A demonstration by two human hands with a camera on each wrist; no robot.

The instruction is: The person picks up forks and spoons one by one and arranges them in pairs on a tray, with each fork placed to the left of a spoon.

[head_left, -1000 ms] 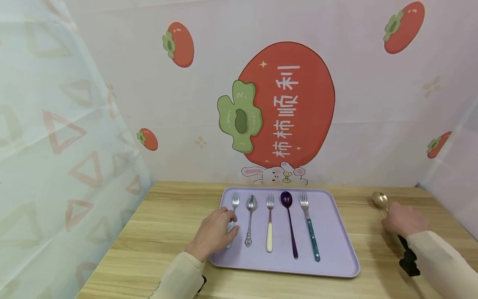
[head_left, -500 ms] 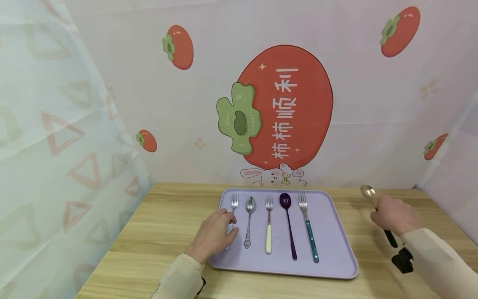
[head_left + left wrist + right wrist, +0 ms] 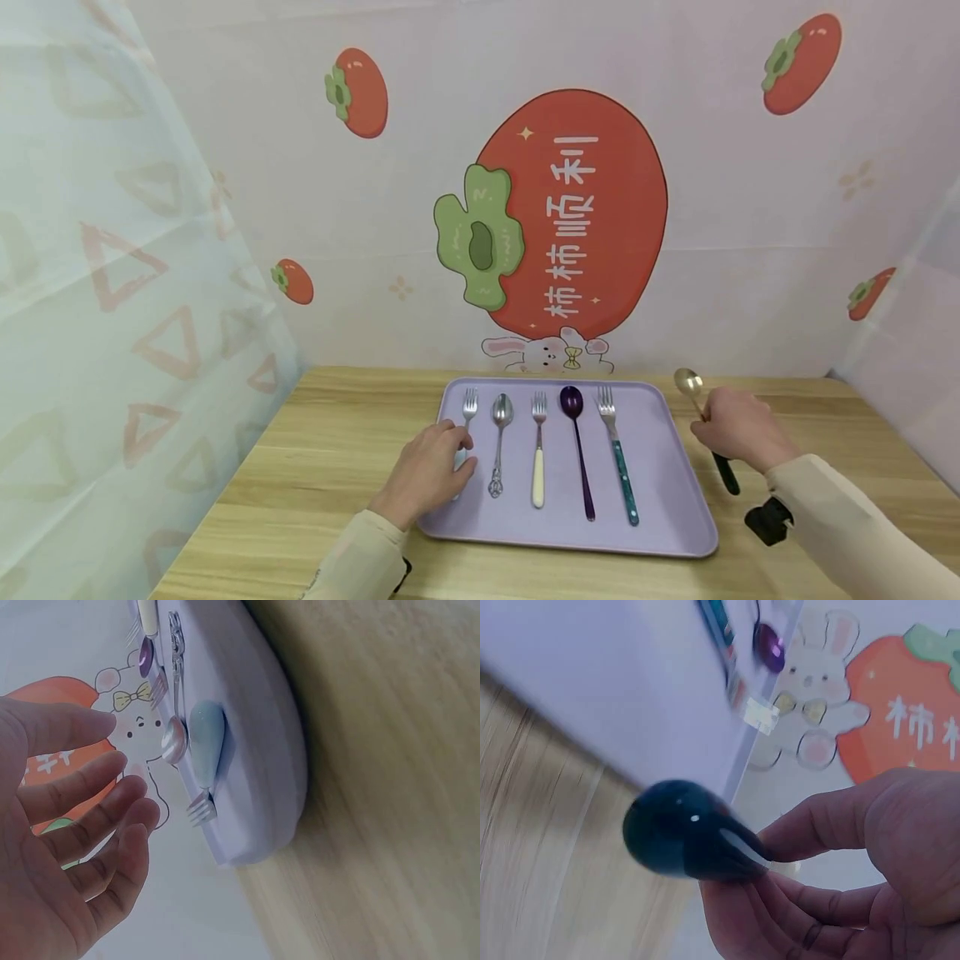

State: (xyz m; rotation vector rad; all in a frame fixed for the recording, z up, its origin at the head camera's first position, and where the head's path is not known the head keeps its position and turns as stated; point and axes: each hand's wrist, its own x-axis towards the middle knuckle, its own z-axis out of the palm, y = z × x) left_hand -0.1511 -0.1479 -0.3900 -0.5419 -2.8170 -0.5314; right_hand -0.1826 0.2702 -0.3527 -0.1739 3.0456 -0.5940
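Observation:
My right hand [image 3: 742, 427] pinches a spoon [image 3: 688, 383] between thumb and fingers, just right of the tray. Its bowl is gold and points away; the glossy dark green handle [image 3: 682, 829] bulges toward the camera in the right wrist view. At the left side of the lilac tray [image 3: 660, 500], my left hand [image 3: 426, 471] hovers with loosely bent fingers and holds nothing. Beneath it lies a fork [image 3: 470, 404] with a pale blue handle [image 3: 206, 739], partly hidden by the hand in the head view.
On the tray, left to right, lie a silver spoon [image 3: 502, 412], a cream-handled fork [image 3: 538, 475], a purple spoon [image 3: 572, 404] and a teal-handled fork [image 3: 626, 483]. The tray sits on a wooden table [image 3: 330, 433], with a persimmon-print cloth [image 3: 360, 208] hanging behind.
My right hand has carried the spoon leftward from the table's right side to near the tray's right edge, its handle coming into sight. The left hand has stayed in place.

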